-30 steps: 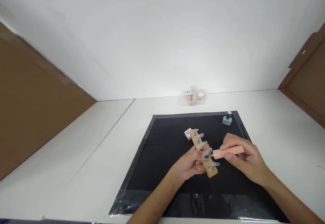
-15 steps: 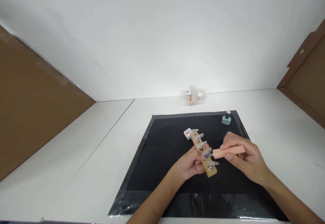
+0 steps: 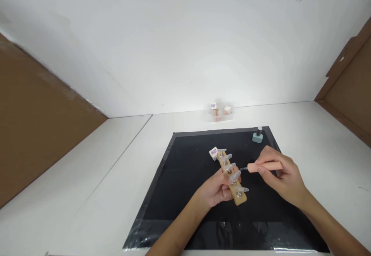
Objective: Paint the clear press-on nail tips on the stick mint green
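My left hand (image 3: 216, 188) grips a wooden strip (image 3: 231, 177) that carries several clear false nail tips on metal studs. The strip slants from upper left to lower right over the black mat (image 3: 185, 178). My right hand (image 3: 279, 178) pinches a peach nail polish brush cap (image 3: 265, 166), held almost level. Its dark brush tip points left and hangs just right of the strip, a little apart from the nail tips.
A pale green polish bottle (image 3: 257, 135) with a dark neck stands open at the mat's far right corner. A small white box (image 3: 213, 153) lies by the strip's far end. Small items in a clear tray (image 3: 220, 113) sit by the back wall. Brown cardboard panels flank both sides.
My right hand has lifted the brush up and to the right, off the nail tip it was touching. My left hand and the strip have barely moved.
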`<action>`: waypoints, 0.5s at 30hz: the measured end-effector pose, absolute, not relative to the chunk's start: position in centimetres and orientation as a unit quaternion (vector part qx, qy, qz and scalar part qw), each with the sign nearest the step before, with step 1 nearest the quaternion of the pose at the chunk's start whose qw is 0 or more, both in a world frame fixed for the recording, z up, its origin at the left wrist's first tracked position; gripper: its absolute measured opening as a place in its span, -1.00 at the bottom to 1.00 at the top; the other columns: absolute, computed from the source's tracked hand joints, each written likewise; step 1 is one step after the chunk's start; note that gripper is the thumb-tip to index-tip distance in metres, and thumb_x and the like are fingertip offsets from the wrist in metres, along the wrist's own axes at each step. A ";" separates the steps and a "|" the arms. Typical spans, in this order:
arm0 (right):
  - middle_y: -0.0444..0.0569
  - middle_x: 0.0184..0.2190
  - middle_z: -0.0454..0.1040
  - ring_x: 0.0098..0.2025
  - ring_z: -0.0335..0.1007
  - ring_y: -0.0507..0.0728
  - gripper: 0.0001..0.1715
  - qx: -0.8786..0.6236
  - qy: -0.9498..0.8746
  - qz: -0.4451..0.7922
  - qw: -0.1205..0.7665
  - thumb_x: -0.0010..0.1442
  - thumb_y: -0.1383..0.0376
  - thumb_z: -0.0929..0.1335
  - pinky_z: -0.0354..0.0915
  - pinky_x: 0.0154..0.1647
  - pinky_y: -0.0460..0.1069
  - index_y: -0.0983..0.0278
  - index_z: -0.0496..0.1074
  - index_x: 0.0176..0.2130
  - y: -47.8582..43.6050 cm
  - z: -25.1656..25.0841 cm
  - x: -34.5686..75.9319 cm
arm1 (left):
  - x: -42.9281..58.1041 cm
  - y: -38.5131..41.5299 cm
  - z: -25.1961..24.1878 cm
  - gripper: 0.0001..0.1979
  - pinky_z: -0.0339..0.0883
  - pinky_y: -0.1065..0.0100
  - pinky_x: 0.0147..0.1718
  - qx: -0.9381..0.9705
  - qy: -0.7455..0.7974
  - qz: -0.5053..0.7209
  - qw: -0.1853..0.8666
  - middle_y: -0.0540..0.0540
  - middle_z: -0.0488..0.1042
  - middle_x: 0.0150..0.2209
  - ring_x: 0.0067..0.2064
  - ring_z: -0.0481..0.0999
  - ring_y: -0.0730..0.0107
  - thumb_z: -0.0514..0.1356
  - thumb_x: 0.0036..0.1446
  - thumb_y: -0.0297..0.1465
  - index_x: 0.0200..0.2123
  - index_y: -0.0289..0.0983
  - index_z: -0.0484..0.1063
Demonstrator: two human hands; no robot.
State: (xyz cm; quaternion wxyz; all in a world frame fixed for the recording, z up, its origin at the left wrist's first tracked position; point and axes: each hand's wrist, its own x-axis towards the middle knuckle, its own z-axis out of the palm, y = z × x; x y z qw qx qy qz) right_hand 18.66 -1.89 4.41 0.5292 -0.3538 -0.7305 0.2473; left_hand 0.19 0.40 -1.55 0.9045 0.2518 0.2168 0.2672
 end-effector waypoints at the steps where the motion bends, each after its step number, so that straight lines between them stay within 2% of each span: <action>1: -0.15 -0.52 0.39 -0.49 0.28 0.03 -0.83 -0.354 -0.718 0.264 0.538 0.17 0.45 0.32 0.23 -0.51 -0.07 0.17 0.41 -0.33 -1.9 4.3 18.7 | 0.1 0.4 -1.5 -0.64 -0.32 0.59 -0.81 0.253 0.213 0.267 0.905 0.21 0.08 -0.73 -0.77 -0.07 0.78 0.37 -0.31 -0.41 -0.54 -0.29 0.20; 7: -0.16 -0.51 0.35 -0.50 0.28 0.02 -0.89 -0.325 -0.709 0.341 0.525 0.19 0.38 0.34 0.22 -0.52 -0.09 0.16 0.42 -0.29 -2.0 4.1 18.6 | 0.2 0.5 -1.6 -0.65 -0.27 0.60 -0.82 0.263 0.208 0.260 0.906 0.21 0.07 -0.77 -0.78 -0.05 0.76 0.36 -0.30 -0.41 -0.57 -0.28 0.18; 12: -0.16 -0.50 0.38 -0.49 0.31 0.01 -0.85 -0.363 -0.714 0.309 0.513 0.17 0.43 0.33 0.25 -0.49 -0.10 0.17 0.43 -0.33 -1.9 4.2 18.6 | 0.3 0.4 -1.6 -0.62 -0.27 0.61 -0.83 0.273 0.216 0.247 0.904 0.21 0.10 -0.76 -0.78 -0.02 0.75 0.38 -0.35 -0.39 -0.58 -0.28 0.17; 15: -0.16 -0.51 0.41 -0.48 0.34 0.01 -0.87 -0.399 -0.687 0.311 0.522 0.18 0.40 0.34 0.26 -0.46 -0.10 0.18 0.42 -0.39 -1.7 3.8 18.9 | 0.2 0.2 -1.3 -0.64 -0.21 0.62 -0.84 0.300 0.234 0.238 0.893 0.21 0.12 -0.76 -0.80 0.00 0.74 0.37 -0.32 -0.38 -0.56 -0.28 0.18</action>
